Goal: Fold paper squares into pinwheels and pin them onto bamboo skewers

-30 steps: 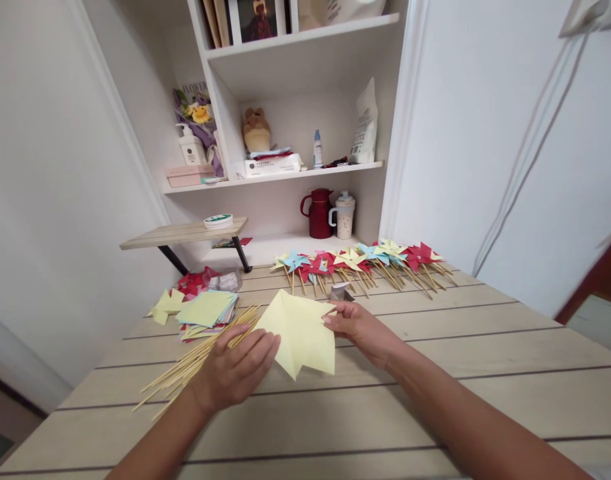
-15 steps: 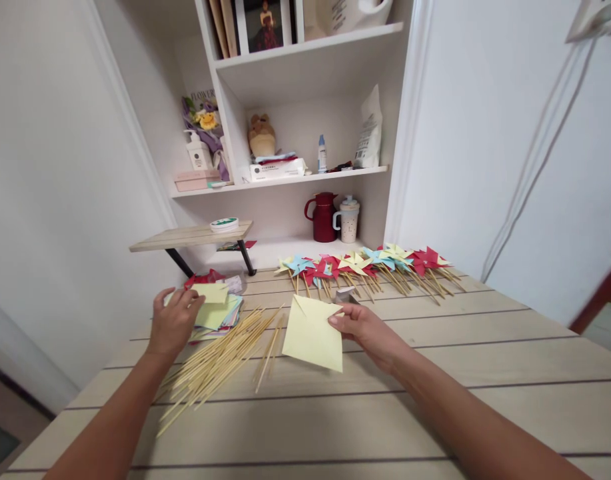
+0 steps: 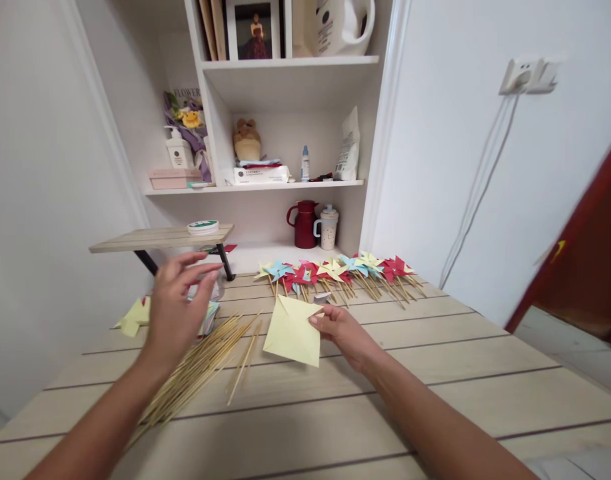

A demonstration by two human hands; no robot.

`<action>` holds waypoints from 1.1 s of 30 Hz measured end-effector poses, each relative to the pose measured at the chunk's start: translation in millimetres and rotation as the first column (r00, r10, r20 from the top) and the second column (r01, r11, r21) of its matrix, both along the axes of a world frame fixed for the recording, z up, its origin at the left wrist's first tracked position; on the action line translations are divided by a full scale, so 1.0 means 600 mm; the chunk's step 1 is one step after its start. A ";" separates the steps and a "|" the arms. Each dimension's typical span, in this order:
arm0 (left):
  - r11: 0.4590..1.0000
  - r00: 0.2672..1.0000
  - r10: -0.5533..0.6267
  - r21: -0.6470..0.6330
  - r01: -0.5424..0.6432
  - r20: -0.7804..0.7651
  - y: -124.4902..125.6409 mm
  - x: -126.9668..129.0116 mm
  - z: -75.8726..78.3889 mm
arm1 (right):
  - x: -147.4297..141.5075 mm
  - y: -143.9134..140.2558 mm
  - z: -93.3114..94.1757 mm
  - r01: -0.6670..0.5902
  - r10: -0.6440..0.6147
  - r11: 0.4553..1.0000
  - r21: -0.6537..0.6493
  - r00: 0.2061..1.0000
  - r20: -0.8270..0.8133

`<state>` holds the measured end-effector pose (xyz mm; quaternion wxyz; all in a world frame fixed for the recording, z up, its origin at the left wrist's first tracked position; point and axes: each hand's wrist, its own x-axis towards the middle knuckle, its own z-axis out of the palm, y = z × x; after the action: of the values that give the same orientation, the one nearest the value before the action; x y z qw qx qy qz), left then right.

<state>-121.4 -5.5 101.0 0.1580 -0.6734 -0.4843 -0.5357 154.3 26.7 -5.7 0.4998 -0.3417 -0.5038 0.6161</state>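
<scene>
My right hand (image 3: 341, 331) pinches the right corner of a pale yellow paper square (image 3: 292, 331) that rests on the wooden table (image 3: 435, 373). My left hand (image 3: 178, 308) hovers with fingers spread and empty above a stack of coloured paper sheets (image 3: 208, 319), which it mostly hides. A loose bundle of thin bamboo sticks (image 3: 200, 367) lies fanned out between my hands, just left of the yellow paper.
A row of finished paper pinwheels (image 3: 335, 272) in red, blue and yellow lies along the table's far edge. A small raised wooden shelf (image 3: 160, 238) carries a roll of tape (image 3: 203, 227). Behind stand white shelves with a red jug (image 3: 304, 224) and a mug (image 3: 328, 227).
My left hand let go of the small yellow piece at the paper stack and lifted, fingers spread. The view swung right. My right hand keeps hold of the yellow paper.
</scene>
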 end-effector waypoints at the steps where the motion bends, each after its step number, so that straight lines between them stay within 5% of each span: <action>1: 0.997 0.990 -0.076 -0.022 0.079 0.119 -0.012 0.038 0.005 | 0.001 0.001 0.001 0.022 -0.022 1.000 0.016 1.000 -0.006; 3: 0.987 0.951 -0.152 -0.007 0.160 0.270 -0.031 0.104 -0.001 | 0.006 0.007 0.001 0.097 -0.096 0.993 0.069 0.995 -0.013; 6: 0.931 0.824 -0.263 -0.092 0.354 0.502 -0.035 0.168 -0.045 | 0.019 0.019 0.002 0.264 -0.269 0.940 0.214 0.963 -0.008; 7: 0.834 0.729 -0.308 -0.196 0.516 0.611 -0.030 0.182 -0.067 | 0.024 0.021 0.003 0.320 -0.330 0.907 0.273 0.944 -0.008; 8: 0.656 0.614 -0.328 -0.295 0.695 0.717 -0.023 0.191 -0.091 | 0.029 0.022 0.004 0.371 -0.391 0.865 0.338 0.920 -0.011; 10: 0.253 0.348 -0.238 -0.288 0.924 0.907 -0.005 0.201 -0.138 | 0.038 0.017 0.010 0.438 -0.496 0.748 0.498 0.868 -0.019; 11: 0.127 0.241 -0.135 -0.224 0.966 0.961 0.004 0.202 -0.158 | 0.040 0.012 0.013 0.439 -0.535 0.674 0.594 0.844 -0.017; 12: 0.085 0.162 -0.045 -0.158 0.984 0.986 0.012 0.199 -0.173 | 0.041 0.005 0.017 0.413 -0.567 0.581 0.701 0.824 -0.016; 15: 0.038 -0.095 0.016 0.095 0.995 0.995 0.024 0.184 -0.192 | 0.038 -0.012 0.028 0.241 -0.599 0.388 0.890 0.799 0.044; 18: 0.003 -0.259 0.026 0.259 0.966 0.965 0.021 0.172 -0.185 | 0.034 -0.018 0.029 0.130 -0.609 0.334 0.934 0.785 0.109; 21: -0.024 -0.283 0.045 0.285 0.958 0.958 0.014 0.171 -0.180 | 0.035 -0.015 0.023 0.055 -0.610 0.358 0.932 0.769 0.189; 28: 0.089 -0.315 -0.046 0.318 0.944 0.948 0.011 0.174 -0.185 | 0.037 -0.010 0.015 0.007 -0.561 0.437 0.899 0.784 0.266; 33: 0.116 -0.364 -0.080 0.372 0.921 0.928 0.011 0.176 -0.173 | 0.036 -0.004 0.012 0.135 -0.508 0.596 0.791 0.827 0.242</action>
<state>-15.8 1.0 -2.7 -0.7598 -0.3048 -0.1157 -0.5625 175.6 24.1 1.3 0.5712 -0.3249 -0.7376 0.1553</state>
